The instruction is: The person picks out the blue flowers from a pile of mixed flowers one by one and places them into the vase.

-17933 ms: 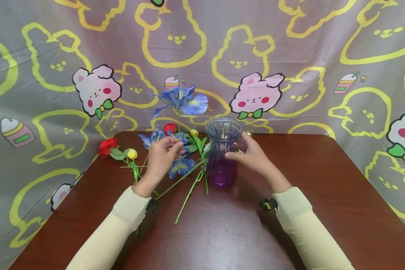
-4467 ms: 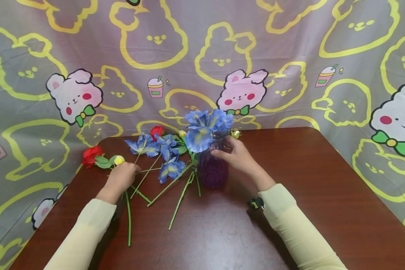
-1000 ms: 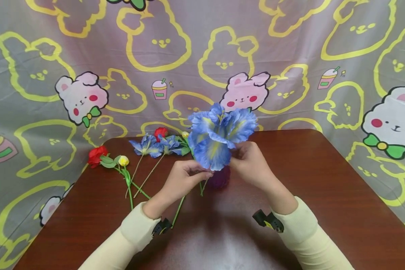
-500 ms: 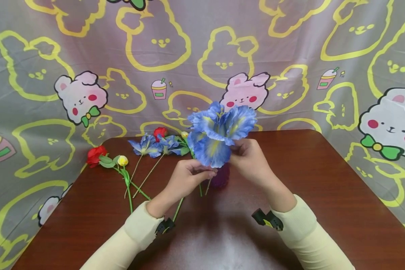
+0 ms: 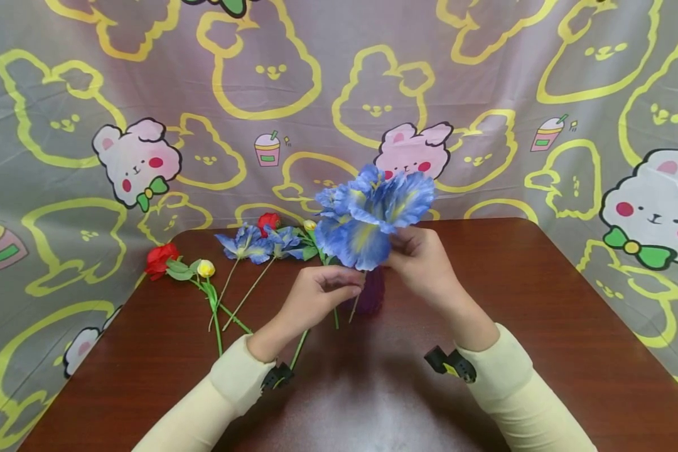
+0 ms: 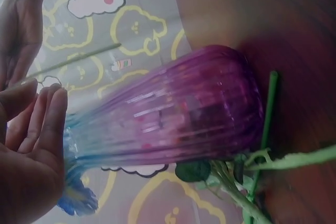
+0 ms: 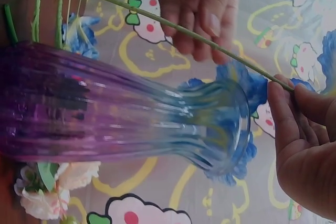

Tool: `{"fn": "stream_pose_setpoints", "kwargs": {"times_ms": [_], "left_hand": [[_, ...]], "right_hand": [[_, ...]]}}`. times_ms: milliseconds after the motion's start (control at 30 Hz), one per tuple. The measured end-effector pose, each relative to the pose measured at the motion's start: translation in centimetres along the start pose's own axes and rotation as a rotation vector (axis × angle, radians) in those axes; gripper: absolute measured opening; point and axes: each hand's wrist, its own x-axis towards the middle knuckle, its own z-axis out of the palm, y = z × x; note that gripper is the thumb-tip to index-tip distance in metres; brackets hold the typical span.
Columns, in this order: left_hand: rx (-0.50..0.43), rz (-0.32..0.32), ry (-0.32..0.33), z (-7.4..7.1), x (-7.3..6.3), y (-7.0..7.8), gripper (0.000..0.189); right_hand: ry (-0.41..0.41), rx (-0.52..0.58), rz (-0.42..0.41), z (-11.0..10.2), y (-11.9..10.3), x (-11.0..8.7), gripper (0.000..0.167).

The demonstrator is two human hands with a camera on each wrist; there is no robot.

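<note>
My right hand pinches a blue artificial iris by its stem just below the bloom. That bare stem slants down in front of the vase, outside it. Beside the stem is my left hand, its thumb and fingers loosely bent and apart, not visibly gripping it. The ribbed glass vase, blue-green at the mouth and purple at the base, stands upright behind both hands, its top hidden by petals in the head view. Another blue bloom shows behind the held one, at the vase's mouth.
On the brown table left of the vase lie two blue irises, a red flower and a yellow bud with crossing stems. Pale pink flowers lie on the vase's other side. A patterned curtain hangs behind.
Earlier my right hand held the vase while my left reached among the lying flowers. Over the last second, the iris in my right hand has risen slightly and shifted right.
</note>
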Motion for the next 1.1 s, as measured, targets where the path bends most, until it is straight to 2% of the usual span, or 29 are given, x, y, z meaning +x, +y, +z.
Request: {"fn": "stream_pose_setpoints", "kwargs": {"times_ms": [167, 367, 467, 700, 767, 833, 933, 967, 1000, 1100], "left_hand": [[0.058, -0.009, 0.034, -1.0, -0.2, -0.5, 0.018], [0.119, -0.043, 0.087, -2.0, -0.4, -1.0, 0.019], [0.148, -0.063, 0.106, -2.3, -0.4, -1.2, 0.02], [0.125, -0.113, 0.156, -2.8, -0.2, -2.0, 0.029], [0.109, -0.132, 0.16, -2.7, -0.2, -1.1, 0.032], [0.09, -0.151, 0.163, -2.7, -0.1, -1.4, 0.036], [0.062, -0.191, 0.157, -2.7, 0.1, -1.8, 0.043], [0.055, -0.197, 0.158, -2.8, 0.2, -2.5, 0.047], [0.05, -0.21, 0.16, -2.8, 0.3, -3.3, 0.051], [0.05, -0.248, 0.155, -2.6, 0.4, -3.8, 0.062]], "right_hand": [[0.053, 0.018, 0.006, -1.0, 0.2, 0.1, 0.02], [0.153, -0.043, 0.03, -2.2, -0.1, 0.3, 0.015], [0.173, -0.069, 0.03, -2.7, -0.4, 0.4, 0.014], [0.212, -0.033, 0.042, -4.0, -0.6, 0.7, 0.023], [0.22, -0.032, 0.036, -4.4, -0.6, 0.8, 0.024], [0.219, -0.017, 0.027, -4.8, -0.5, 1.0, 0.026], [0.229, 0.02, 0.018, -5.4, -0.3, 1.2, 0.029], [0.237, 0.035, 0.016, -5.5, -0.3, 1.2, 0.031], [0.249, 0.049, 0.021, -5.7, -0.3, 1.3, 0.033], [0.303, 0.104, 0.027, -6.2, -0.3, 1.5, 0.035]]}}
